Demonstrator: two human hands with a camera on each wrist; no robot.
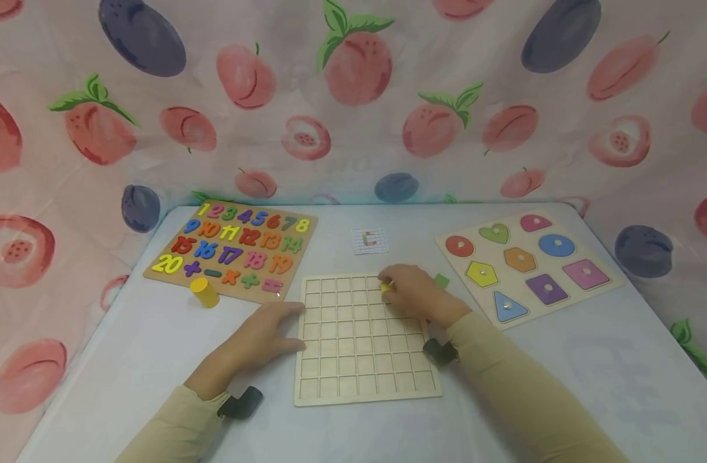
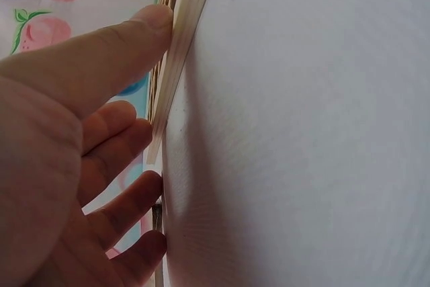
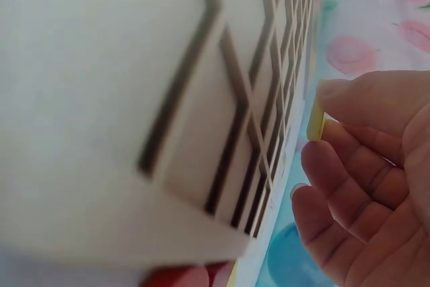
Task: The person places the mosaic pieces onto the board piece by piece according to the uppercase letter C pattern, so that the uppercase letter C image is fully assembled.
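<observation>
A wooden grid board [image 1: 346,347] with raised dividers lies in the middle of the table. My left hand [image 1: 265,331] rests against its left edge, thumb and fingers spread; in the left wrist view the thumb [image 2: 131,42] touches the board's rim. Over the board's top right squares, my right hand [image 1: 414,292] pinches a small yellow tile [image 3: 316,120] between thumb and fingertips. The right wrist view has the tile held on edge, beside the grid dividers. Just beyond that hand lies a green tile [image 1: 442,281], partly hidden.
A small card [image 1: 370,241] with a coloured pattern lies behind the board. To the left are a number puzzle [image 1: 157,275] and a yellow cylinder [image 1: 204,292]. A shape puzzle [image 1: 475,299] lies at right. Fruit-print cloth [image 1: 353,154] hangs behind the table.
</observation>
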